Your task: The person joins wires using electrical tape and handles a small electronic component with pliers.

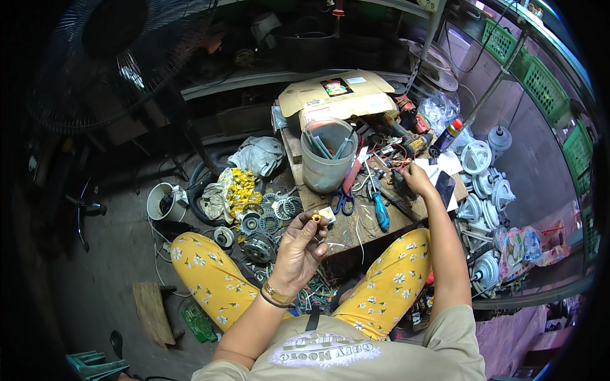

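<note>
My left hand (300,242) is raised over my lap by the table's near edge. Its thumb and fingers pinch a small yellow round part (316,218). Right beside that part shows a small white block (327,214); whether I hold it too cannot be made out. On the right side of the wooden table (343,227), my right hand (417,179) reaches among wires and tools. Its fingertips are closed together near thin red wires (399,162), and what they grip is too small to tell. A dark phone (445,186) lies beside this hand on white paper.
Behind my left hand stand a grey plastic bucket (325,166) and a flattened cardboard box (343,95). Blue-handled scissors (344,202) and a blue-handled screwdriver (380,211) lie between my hands. White plastic parts (486,190) crowd the right; metal rings (270,222) and a white pail (166,202) sit left.
</note>
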The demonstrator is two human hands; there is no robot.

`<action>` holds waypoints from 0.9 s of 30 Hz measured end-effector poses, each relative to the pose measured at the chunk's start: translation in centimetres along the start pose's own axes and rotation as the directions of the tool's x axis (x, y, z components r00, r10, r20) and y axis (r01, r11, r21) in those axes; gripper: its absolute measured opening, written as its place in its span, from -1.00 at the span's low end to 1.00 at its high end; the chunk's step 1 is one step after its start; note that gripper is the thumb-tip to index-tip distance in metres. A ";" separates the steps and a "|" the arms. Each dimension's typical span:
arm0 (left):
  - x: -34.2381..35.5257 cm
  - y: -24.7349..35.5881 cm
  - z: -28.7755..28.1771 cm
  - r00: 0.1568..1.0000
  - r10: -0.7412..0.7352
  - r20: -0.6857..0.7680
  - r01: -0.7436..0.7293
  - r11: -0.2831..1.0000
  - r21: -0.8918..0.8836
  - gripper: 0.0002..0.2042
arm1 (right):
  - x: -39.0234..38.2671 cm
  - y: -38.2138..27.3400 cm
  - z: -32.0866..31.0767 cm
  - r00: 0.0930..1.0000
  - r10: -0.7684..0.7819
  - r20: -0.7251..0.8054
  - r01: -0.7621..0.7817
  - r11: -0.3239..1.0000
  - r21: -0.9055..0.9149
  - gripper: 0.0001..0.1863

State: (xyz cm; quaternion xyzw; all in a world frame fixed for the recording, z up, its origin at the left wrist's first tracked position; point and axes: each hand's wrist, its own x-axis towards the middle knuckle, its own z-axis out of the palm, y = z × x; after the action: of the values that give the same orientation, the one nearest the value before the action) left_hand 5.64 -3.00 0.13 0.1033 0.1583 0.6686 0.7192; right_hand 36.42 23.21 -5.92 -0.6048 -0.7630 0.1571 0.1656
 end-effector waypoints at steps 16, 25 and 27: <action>-0.3 0.0 -0.7 0.997 0.053 -0.058 -0.049 0.996 0.071 -0.82 | 1.6 -3.1 -3.6 0.938 0.027 0.346 -0.319 0.461 0.828 -0.62; -0.3 -0.1 -0.5 0.989 0.100 -0.112 -0.074 0.974 0.213 -0.83 | -0.3 -10.9 -5.5 0.745 0.272 0.609 0.240 0.743 -0.625 -0.60; -0.2 -0.2 -0.6 0.988 0.110 -0.106 -0.086 0.975 0.204 -0.80 | -2.5 -12.7 -6.5 0.681 0.230 0.695 0.255 0.816 -0.519 -0.60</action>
State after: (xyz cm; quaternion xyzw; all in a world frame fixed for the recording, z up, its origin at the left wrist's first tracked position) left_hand 5.58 -3.29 -0.45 0.1430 0.2609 0.6890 0.6608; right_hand 28.75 18.19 5.38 -0.5051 -0.7783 0.1445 -0.3439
